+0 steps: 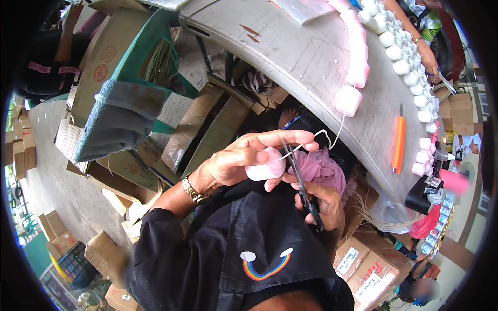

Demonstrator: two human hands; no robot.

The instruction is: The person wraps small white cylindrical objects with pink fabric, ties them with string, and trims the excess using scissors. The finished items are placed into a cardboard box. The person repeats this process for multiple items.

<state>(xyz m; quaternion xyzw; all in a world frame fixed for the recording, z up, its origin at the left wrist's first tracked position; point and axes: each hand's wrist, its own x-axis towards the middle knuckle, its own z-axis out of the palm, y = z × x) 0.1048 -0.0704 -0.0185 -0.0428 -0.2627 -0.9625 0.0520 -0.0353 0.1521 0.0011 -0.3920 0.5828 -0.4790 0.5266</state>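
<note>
My left hand [234, 159], with a gold-coloured watch at the wrist, is closed on a pink marshmallow-shaped piece [265, 167]. A white cord [322, 136] leaves the end of that piece and runs to another pink piece [348, 101] at the table's edge, part of a row of similar pieces. My right hand [324, 201] grips a pair of dark scissors [302, 187]. Their blades point up and cross the cord close to the held piece. Whether the cord lies between the blades, I cannot tell.
On the grey table [290, 57] lie an orange cutter knife [398, 144] and a long row of white marshmallow-shaped pieces [402, 67]. Another person's hand [428, 58] holds scissors at the far right. A green chair [142, 57] and cardboard boxes [194, 122] stand at the left.
</note>
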